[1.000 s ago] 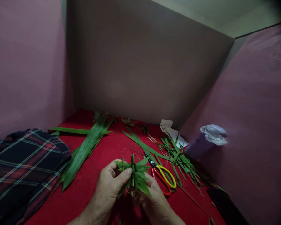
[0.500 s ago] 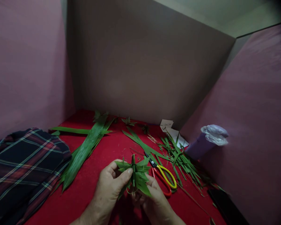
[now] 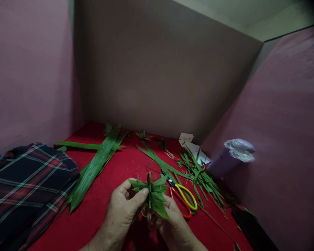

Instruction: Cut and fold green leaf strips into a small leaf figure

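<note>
A folded green leaf piece (image 3: 157,199) with pointed, layered tips is held up between my hands, low in the middle of the view. My left hand (image 3: 121,207) is closed on its left side, the thumb pressed against the rolled centre stalk. My right hand (image 3: 172,219) grips it from below and the right; some of these fingers are hidden behind the leaf. A thin curled strip hangs under the piece. Just right of it lie scissors (image 3: 183,198) with one red and one yellow handle, their tips among leaf strips.
On the red cloth (image 3: 99,209) lie long green leaves (image 3: 96,170) at left and a heap of cut strips (image 3: 201,177) at right. Plaid fabric (image 3: 34,188) covers the left side. A purple plastic-topped roll (image 3: 225,158), white papers (image 3: 196,150) and a black flat object (image 3: 253,230) are at right.
</note>
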Demonstrator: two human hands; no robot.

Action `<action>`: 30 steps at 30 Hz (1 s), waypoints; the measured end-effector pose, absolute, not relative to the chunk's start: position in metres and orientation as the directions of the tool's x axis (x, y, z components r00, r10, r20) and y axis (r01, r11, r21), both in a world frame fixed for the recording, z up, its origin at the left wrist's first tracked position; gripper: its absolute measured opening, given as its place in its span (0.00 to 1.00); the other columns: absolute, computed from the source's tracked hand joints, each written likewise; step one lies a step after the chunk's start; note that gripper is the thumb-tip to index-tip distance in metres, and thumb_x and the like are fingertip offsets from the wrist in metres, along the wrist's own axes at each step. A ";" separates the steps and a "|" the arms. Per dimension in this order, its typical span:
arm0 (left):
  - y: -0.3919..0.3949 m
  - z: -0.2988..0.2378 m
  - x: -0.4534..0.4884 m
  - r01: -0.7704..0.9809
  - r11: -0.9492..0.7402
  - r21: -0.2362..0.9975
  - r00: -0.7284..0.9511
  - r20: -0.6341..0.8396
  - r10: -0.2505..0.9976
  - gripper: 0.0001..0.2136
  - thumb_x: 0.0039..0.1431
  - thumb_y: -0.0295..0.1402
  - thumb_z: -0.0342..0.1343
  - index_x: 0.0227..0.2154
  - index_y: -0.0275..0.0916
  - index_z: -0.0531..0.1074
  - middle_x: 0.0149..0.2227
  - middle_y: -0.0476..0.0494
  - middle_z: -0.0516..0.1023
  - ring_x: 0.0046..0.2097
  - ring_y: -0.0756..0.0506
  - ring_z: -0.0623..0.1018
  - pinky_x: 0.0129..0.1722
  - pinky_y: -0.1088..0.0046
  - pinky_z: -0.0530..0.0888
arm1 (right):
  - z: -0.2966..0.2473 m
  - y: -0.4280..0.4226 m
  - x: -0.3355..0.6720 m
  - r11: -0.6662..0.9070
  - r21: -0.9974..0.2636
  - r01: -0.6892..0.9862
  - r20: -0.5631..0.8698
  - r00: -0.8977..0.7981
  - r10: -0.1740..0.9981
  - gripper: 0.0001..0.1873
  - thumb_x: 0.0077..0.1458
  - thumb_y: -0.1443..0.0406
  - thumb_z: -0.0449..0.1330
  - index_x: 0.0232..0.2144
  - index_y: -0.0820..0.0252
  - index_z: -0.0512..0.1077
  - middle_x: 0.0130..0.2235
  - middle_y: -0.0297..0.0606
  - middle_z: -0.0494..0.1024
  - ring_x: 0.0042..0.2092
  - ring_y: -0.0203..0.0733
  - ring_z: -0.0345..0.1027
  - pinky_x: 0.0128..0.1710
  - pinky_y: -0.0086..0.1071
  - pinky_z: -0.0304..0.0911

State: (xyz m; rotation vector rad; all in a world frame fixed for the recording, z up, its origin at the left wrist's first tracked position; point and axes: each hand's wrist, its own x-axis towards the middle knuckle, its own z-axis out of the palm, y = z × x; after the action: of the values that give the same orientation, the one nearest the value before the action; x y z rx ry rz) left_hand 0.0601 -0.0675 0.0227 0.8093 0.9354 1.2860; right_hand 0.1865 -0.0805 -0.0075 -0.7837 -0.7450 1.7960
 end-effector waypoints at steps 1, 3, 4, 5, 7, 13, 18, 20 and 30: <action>-0.068 0.023 0.060 -0.419 0.119 0.900 0.033 -0.116 0.993 0.10 0.39 0.32 0.64 0.23 0.35 0.69 0.22 0.49 0.76 0.24 0.51 0.73 0.26 0.77 0.71 | -0.008 -0.080 0.187 -0.306 -0.782 -0.543 -0.166 -0.293 0.942 0.09 0.40 0.65 0.66 0.25 0.65 0.71 0.19 0.32 0.72 0.18 0.28 0.59 0.17 0.21 0.50; -0.068 0.024 0.060 -0.428 0.113 0.897 0.025 -0.114 0.993 0.09 0.39 0.32 0.64 0.23 0.35 0.69 0.22 0.49 0.76 0.24 0.51 0.73 0.26 0.77 0.71 | -0.008 -0.080 0.188 -0.299 -0.789 -0.537 -0.162 -0.289 0.944 0.09 0.41 0.65 0.66 0.25 0.65 0.72 0.19 0.33 0.72 0.18 0.28 0.60 0.17 0.21 0.50; -0.068 0.024 0.060 -0.430 0.114 0.896 0.025 -0.114 0.993 0.09 0.39 0.32 0.64 0.23 0.35 0.69 0.22 0.49 0.76 0.24 0.51 0.73 0.27 0.76 0.71 | -0.007 -0.079 0.188 -0.299 -0.791 -0.534 -0.164 -0.286 0.944 0.09 0.40 0.65 0.66 0.25 0.65 0.72 0.19 0.33 0.71 0.18 0.28 0.60 0.17 0.21 0.50; -0.068 0.024 0.060 -0.430 0.114 0.896 0.028 -0.113 0.993 0.09 0.40 0.32 0.64 0.23 0.35 0.69 0.22 0.49 0.76 0.25 0.50 0.74 0.27 0.76 0.71 | -0.007 -0.079 0.187 -0.303 -0.791 -0.531 -0.169 -0.286 0.943 0.10 0.40 0.65 0.66 0.25 0.65 0.72 0.19 0.33 0.71 0.18 0.28 0.60 0.17 0.21 0.51; -0.068 0.025 0.060 -0.427 0.109 0.898 0.036 -0.104 0.994 0.09 0.40 0.32 0.64 0.23 0.35 0.70 0.23 0.48 0.76 0.25 0.50 0.74 0.27 0.76 0.71 | -0.006 -0.080 0.187 -0.315 -0.786 -0.532 -0.183 -0.287 0.940 0.10 0.40 0.65 0.67 0.25 0.65 0.72 0.19 0.33 0.71 0.19 0.28 0.60 0.18 0.21 0.51; -0.067 0.024 0.059 -0.439 0.095 0.894 0.027 -0.093 0.995 0.09 0.39 0.32 0.64 0.23 0.35 0.70 0.22 0.48 0.77 0.25 0.50 0.74 0.27 0.78 0.71 | -0.006 -0.082 0.185 -0.312 -0.769 -0.558 -0.187 -0.271 0.944 0.10 0.40 0.65 0.67 0.27 0.64 0.72 0.19 0.32 0.72 0.19 0.28 0.61 0.17 0.20 0.50; -0.068 0.024 0.060 -0.427 0.111 0.898 0.044 -0.102 0.994 0.10 0.40 0.33 0.64 0.23 0.35 0.70 0.23 0.48 0.77 0.25 0.50 0.74 0.27 0.76 0.71 | -0.010 -0.078 0.185 -0.309 -0.778 -0.548 -0.170 -0.290 0.942 0.10 0.41 0.65 0.67 0.27 0.64 0.72 0.19 0.32 0.72 0.18 0.28 0.61 0.16 0.21 0.52; -0.069 0.025 0.060 -0.422 0.110 0.900 0.046 -0.101 0.994 0.09 0.40 0.33 0.64 0.23 0.35 0.70 0.23 0.48 0.77 0.25 0.50 0.74 0.27 0.76 0.72 | -0.011 -0.078 0.185 -0.305 -0.783 -0.542 -0.167 -0.290 0.942 0.11 0.40 0.64 0.67 0.27 0.64 0.72 0.19 0.32 0.72 0.17 0.28 0.60 0.15 0.21 0.51; -0.068 0.022 0.061 -0.463 0.126 0.877 0.049 -0.117 0.992 0.10 0.38 0.32 0.65 0.22 0.35 0.70 0.21 0.49 0.76 0.22 0.51 0.73 0.24 0.77 0.70 | -0.005 -0.080 0.187 -0.340 -0.780 -0.525 -0.200 -0.306 0.931 0.12 0.38 0.64 0.67 0.25 0.65 0.70 0.20 0.34 0.73 0.18 0.29 0.61 0.16 0.22 0.51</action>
State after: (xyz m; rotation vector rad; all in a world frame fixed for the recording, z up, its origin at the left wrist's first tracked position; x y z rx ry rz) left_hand 0.0609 -0.0684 0.0219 0.7714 0.8918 1.2950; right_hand 0.1869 -0.0797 -0.0045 -0.8080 -0.7438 1.8200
